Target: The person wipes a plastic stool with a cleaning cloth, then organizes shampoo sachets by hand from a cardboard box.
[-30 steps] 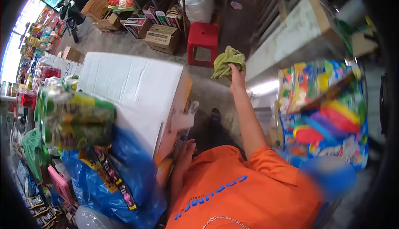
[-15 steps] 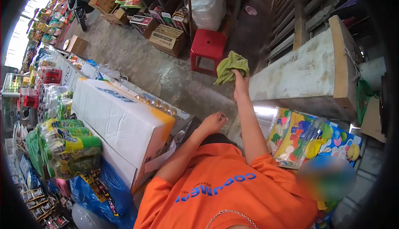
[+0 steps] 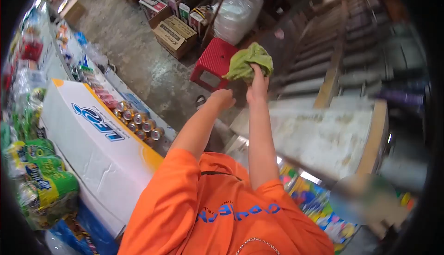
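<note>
Right hand [image 3: 257,83]: grip closed on the bunched green cloth [image 3: 245,60], lifted high!
Cloth: in the air, off the grey ledge's [image 3: 323,134] left end.
Left hand [image 3: 223,98]: curled beside the right wrist, nothing showing inside.
Tip: keep the bunch tight, I'd say, so no corner trails.

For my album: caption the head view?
Right hand holds crumpled green cloth near red plastic stool; left hand curled beside it.
</note>
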### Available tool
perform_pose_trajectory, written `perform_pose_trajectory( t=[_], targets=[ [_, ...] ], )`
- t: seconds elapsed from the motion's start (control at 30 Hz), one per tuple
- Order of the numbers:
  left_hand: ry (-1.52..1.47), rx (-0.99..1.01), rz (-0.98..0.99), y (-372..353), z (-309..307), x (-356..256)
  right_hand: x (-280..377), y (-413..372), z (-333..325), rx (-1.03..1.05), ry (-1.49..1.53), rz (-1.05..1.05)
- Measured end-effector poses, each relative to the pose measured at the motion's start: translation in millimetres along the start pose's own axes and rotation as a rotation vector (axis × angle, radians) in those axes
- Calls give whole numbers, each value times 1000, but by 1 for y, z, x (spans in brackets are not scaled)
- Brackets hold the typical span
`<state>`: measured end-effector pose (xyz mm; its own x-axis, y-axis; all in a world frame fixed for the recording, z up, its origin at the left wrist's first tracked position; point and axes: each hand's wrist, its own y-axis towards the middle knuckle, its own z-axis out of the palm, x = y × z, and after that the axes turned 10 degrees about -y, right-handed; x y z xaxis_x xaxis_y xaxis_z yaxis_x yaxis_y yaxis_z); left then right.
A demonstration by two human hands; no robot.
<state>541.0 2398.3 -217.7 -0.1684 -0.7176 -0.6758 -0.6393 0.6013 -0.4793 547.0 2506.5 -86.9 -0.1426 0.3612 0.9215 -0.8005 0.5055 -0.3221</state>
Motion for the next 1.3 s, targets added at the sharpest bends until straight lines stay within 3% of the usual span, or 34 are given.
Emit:
perform_pose_trajectory(
  t=[0.13,0.2,0.23,0.33,0.37,0.43,0.57,0.83,0.97,1.1,1.23,1.3],
  targets=[
    [-170,-170,-161,44,-39,78,-20,67,12,98,-244,-76],
    [-259,-194,-324,35,-62,116,-25,88,-1,140,-396,44],
    [-413,-199,-314,18,-83,129,-27,92,-10,163,-468,64],
    [-465,-452,-470,-16,-88,189,-41,111,-38,176,-529,153],
    [-480,-488,-642,-32,-71,229,-48,115,-46,177,-536,185],
    [-487,-454,-721,-56,-69,236,-54,120,-59,113,-626,292],
    [-636,-461,-817,-69,-44,231,-64,150,-48,258,-745,343],
    [-823,-639,-743,-64,-40,180,-48,227,77,621,-839,175],
    [-890,-686,-802,-62,-37,197,-51,250,97,676,-773,232],
    [-768,-864,-850,-70,-94,181,-58,268,102,688,-822,250],
    [-732,-900,-853,-78,-134,191,-81,277,111,721,-783,346],
    [-701,-822,-851,-76,-144,215,-87,274,131,710,-827,359]
  ],
)
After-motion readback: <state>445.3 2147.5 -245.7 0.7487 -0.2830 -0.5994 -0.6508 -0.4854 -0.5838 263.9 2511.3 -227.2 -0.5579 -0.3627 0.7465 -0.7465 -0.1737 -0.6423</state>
